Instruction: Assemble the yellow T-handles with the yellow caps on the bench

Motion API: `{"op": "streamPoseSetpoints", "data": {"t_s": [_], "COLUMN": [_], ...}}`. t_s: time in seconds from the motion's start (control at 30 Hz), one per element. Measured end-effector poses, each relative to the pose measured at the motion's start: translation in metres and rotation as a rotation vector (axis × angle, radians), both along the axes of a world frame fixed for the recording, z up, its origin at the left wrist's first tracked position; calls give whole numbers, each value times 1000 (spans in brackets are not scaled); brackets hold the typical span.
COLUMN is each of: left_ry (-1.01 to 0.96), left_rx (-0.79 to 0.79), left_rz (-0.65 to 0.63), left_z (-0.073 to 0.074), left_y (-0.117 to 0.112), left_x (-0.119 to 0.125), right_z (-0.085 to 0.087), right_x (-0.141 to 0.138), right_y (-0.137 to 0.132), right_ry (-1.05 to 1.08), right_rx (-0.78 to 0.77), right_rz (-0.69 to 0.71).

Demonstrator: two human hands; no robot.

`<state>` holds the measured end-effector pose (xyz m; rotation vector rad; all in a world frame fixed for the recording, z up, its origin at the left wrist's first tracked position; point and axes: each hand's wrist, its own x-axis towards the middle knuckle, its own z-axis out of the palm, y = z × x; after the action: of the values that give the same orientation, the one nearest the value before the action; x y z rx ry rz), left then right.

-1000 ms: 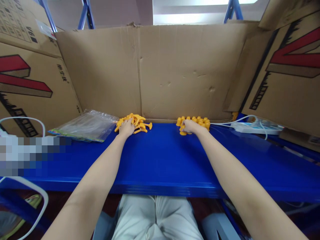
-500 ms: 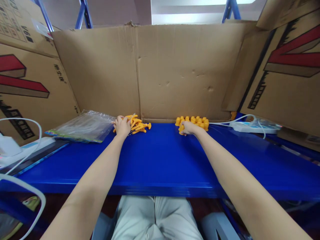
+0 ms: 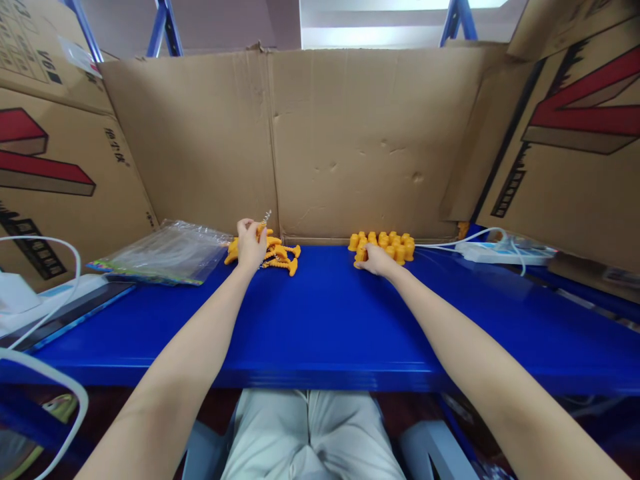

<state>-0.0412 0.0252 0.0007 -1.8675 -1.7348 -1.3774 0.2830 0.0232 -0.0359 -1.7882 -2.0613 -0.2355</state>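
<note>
At the back left, my left hand (image 3: 251, 243) is closed on a yellow piece with a metal spiral (image 3: 267, 217) pointing up and to the right. The hand is raised a little over a loose pile of yellow plastic pieces (image 3: 285, 256), several with knobbed or T-shaped ends. My right hand (image 3: 376, 260) reaches to the front left of a group of upright yellow cup-shaped pieces (image 3: 399, 248). Its fingers are closed around one yellow cup-shaped piece (image 3: 361, 253) at the group's edge, which still stands at table level.
Left of the pile lies a clear plastic bag (image 3: 167, 253) on the blue table (image 3: 310, 320). Cardboard (image 3: 350, 147) walls in the back and sides. White power strips (image 3: 493, 252) with cables sit at the right, and a white cable (image 3: 55, 380) hangs at the left.
My left hand has risen slightly from the pile, and a yellow piece with a metal spiral now shows in its fingers. The right hand has stayed at the cup-shaped pieces.
</note>
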Motion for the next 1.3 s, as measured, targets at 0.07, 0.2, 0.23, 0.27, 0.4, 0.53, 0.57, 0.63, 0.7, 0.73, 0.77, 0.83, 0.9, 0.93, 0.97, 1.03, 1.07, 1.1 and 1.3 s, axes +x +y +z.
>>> {"op": "streamPoseSetpoints", "data": {"t_s": [0.07,0.2,0.23,0.27,0.4,0.53,0.57,0.63,0.7,0.73,0.77,0.83,0.9,0.93,0.97,1.03,1.07,1.1,1.3], "left_ry": [75,345,404,446,484,496,505,515,514,511,506,495,491,491,494,499,499,497,455], "left_rx": [-36,-283,-343,-388,-469,-508,-515,-519,-513,-506,-499,-493,-496,-500,-506,-518,-524,-530,-543], "left_rz": [-55,-188,-186,-164,-90,-125,-132,-140,-143,-144,-144,-145,-148,-148,-148,-138,-131,-124,-83], "left_z": [-3,-7,-7,-6,0,1,1,-1,-3,-4,-5,-6,-7,-7,-7,-5,-4,-4,0], "left_y": [1,-4,-6,-9,-19,-23,-23,-22,-20,-19,-18,-16,-14,-14,-14,-15,-16,-17,-25], "left_x": [2,13,17,20,31,36,37,37,37,37,36,36,35,35,35,36,36,36,47], "right_z": [4,15,18,22,31,30,29,25,21,20,19,18,18,19,20,21,22,22,21], "right_x": [-6,-21,-25,-29,-42,-46,-46,-47,-47,-48,-49,-50,-51,-52,-52,-52,-51,-51,-54], "right_y": [-6,-20,-25,-29,-43,-44,-42,-39,-35,-34,-33,-33,-33,-34,-35,-36,-36,-36,-37], "right_ry": [41,5,-29,-64,-118,-103,-98,-96,-97,-97,-96,-91,-79,-70,-63,-53,-47,-40,13], "right_rx": [-83,-90,-59,-25,-27,-48,-57,-74,-75,-73,-74,-79,-79,-81,-83,-93,-97,-99,-66], "right_rz": [-27,-11,-3,6,75,237,275,330,363,377,389,406,408,403,397,379,372,365,429]}}
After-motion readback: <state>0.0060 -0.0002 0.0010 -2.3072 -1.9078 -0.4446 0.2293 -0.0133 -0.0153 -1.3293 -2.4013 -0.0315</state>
